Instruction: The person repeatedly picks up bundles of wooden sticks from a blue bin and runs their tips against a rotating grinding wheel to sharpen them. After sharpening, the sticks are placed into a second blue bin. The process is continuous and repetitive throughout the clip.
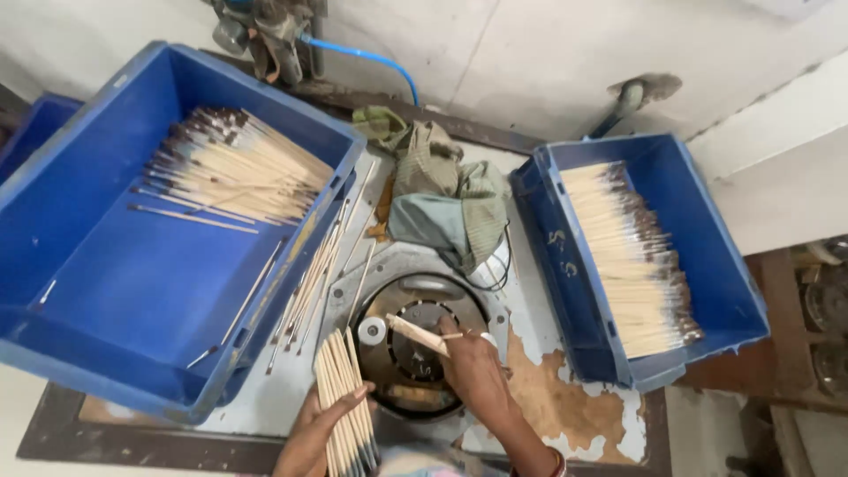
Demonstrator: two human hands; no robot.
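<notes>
My left hand [311, 433] grips a bundle of several pale wooden brush handles [343, 397] at the bottom centre, held upright and fanned. My right hand [475, 369] holds a single wooden brush [417, 335], laid across the round dark metal machine head [415, 349] set into the worktable. The brush's tip points left toward a small white roller [372, 330].
A large blue crate [106, 291] at left holds a pile of brushes [231, 163]. A smaller blue crate [707, 265] at right holds a row of brushes [629, 256]. Loose brushes [311, 274] lie between the left crate and the machine. Crumpled cloths [442, 190] lie behind it.
</notes>
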